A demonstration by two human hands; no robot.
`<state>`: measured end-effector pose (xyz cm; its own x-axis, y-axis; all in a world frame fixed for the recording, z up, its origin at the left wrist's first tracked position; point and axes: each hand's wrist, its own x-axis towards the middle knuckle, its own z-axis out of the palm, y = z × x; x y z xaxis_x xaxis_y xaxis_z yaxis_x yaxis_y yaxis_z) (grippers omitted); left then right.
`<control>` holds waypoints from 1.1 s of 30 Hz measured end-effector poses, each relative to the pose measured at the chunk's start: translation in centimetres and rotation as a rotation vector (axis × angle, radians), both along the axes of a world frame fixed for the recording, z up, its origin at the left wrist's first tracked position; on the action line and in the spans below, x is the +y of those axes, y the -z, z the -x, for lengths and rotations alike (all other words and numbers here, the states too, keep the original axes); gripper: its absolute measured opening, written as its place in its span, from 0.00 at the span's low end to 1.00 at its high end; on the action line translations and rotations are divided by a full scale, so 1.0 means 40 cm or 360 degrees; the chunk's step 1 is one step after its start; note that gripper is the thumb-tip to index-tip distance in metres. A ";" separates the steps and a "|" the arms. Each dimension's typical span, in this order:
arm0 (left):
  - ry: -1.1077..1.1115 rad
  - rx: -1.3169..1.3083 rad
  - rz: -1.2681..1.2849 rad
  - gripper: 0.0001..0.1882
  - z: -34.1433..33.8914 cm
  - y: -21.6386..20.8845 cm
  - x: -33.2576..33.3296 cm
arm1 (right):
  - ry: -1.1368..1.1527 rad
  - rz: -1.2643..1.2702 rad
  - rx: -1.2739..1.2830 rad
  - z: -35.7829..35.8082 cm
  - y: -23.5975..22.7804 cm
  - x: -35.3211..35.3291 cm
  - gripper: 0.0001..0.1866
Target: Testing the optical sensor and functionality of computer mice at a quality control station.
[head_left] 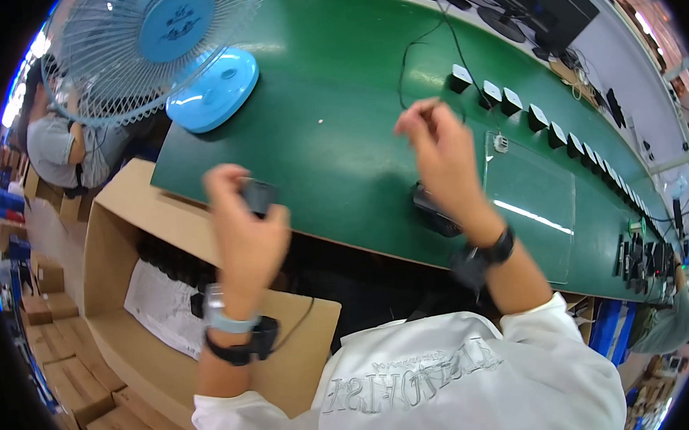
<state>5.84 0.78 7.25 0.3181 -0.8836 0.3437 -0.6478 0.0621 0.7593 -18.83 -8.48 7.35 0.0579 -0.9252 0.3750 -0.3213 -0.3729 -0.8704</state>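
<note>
Steady the black box point(260, 196), clamped in left hand point(240, 228) fingers, by the tabletop's point(342, 168) near edge; avoid snagging the cable point(458, 45) with right hand point(445, 159) fingers, cannot tell if pinched together.

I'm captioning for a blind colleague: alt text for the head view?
A person's left hand holds a small black box at a green workbench; the right hand hovers over it. White-topped black cubes stand in a row; at left are a blue desk fan and an open cardboard box.
</note>
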 end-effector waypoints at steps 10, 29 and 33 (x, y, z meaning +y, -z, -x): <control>-0.0876 -0.0288 -0.0612 0.25 -0.799 0.284 0.322 | 0.0000 0.0501 0.1401 0.425 0.184 -0.535 0.13; -0.0677 -0.1026 -0.0544 0.18 -0.740 0.343 0.383 | -0.0465 -0.0143 0.0710 0.215 -0.036 -0.174 0.12; -0.0100 -0.0246 -0.0102 0.15 -0.304 -0.015 0.138 | -0.0995 -0.0614 0.0132 0.096 -0.102 0.061 0.06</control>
